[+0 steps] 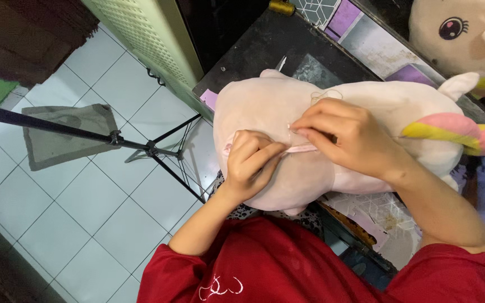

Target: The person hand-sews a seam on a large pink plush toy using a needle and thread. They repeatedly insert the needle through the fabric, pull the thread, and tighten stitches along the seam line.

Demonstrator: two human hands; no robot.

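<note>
Pink plush toy [287,112]: lies on dark table [265,45]. Left hand [251,163] pinches its seam [301,148] closed, steadying it; right hand [341,134], fingers together, grips there, seemingly stitching. Second plush [461,33] beyond.

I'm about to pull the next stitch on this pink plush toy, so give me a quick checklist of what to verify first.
1. Left hand pinches the seam closed: ok, its fingers are bunched on the pink fabric.
2. Right hand has the needle: cannot tell, fingertips are pressed together but no needle shows.
3. Thread free of tangles: cannot tell, a thin loose loop lies on the toy above the right hand.
4. Plush toy supported: ok, it rests on the dark table and the lap.
5. Scissors within reach: ok, just beyond the toy on the table.
</note>
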